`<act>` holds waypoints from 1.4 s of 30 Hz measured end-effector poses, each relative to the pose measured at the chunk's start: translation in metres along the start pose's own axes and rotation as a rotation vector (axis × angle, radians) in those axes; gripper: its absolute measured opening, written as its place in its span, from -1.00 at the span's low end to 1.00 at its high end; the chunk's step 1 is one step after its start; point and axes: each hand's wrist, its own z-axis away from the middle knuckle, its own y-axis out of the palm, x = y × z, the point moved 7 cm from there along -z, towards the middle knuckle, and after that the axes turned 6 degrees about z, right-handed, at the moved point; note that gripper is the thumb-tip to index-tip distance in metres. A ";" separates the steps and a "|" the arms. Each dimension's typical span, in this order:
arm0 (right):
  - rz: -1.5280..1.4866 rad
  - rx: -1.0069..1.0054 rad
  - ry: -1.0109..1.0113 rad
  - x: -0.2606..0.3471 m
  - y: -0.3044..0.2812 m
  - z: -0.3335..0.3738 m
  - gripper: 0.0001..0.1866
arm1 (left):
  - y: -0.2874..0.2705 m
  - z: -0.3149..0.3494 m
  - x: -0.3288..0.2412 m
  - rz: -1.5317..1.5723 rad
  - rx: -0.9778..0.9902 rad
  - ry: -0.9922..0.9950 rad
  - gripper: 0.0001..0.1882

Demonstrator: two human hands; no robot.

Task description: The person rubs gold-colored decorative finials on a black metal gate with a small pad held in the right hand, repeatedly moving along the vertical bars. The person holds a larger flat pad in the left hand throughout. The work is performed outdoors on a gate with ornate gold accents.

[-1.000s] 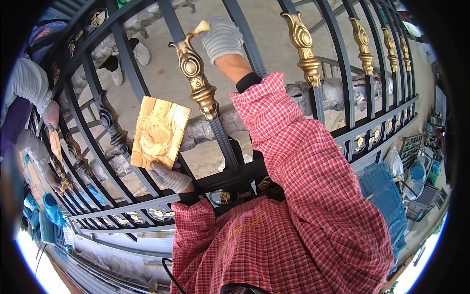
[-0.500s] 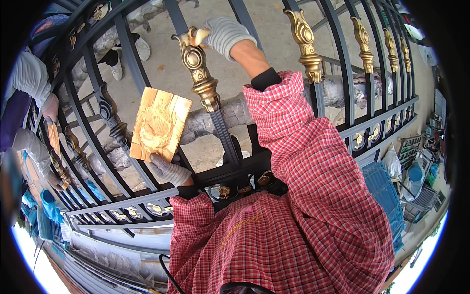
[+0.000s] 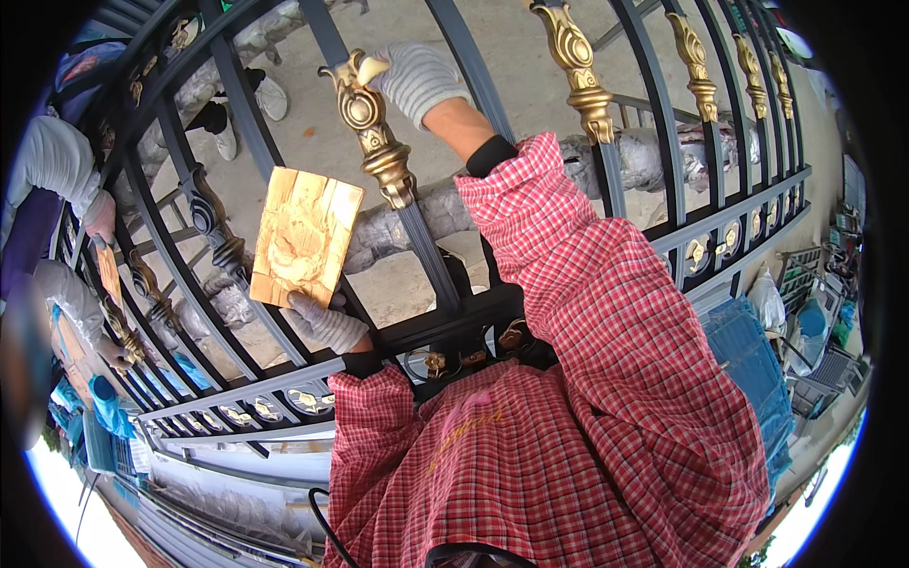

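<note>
Head view: a gold-coloured, scrolled metal ornament (image 3: 367, 142) sits on an upright black metal bar (image 3: 431, 257) of a railing, just ahead of the person. A small pale wedge-shaped piece (image 3: 371, 70) lies at its upper right edge, seemingly touching. A second ago that piece was beyond the ornament's top; it has since come down onto the upper part, with little change over the last half second. The right hand (image 3: 417, 83), in a grey-white knitted glove, has its grip pinched together on the piece. The left hand (image 3: 327, 322), gloved alike, has its grip clamped on the lower edge of a flat square tan board (image 3: 317, 241) smeared with gold, held over the bars left of the ornament much as before. Further left is a dark scrolled ornament (image 3: 205, 216); to the right, another gold ornament (image 3: 578, 76). At far left, a co-worker's gloved hand (image 3: 98, 216) holds a narrow tan strip (image 3: 110, 275).
</note>
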 end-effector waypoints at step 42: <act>0.737 0.116 -0.373 0.060 0.003 0.032 -0.77 | -0.130 0.021 0.024 0.346 -0.177 -0.119 -0.54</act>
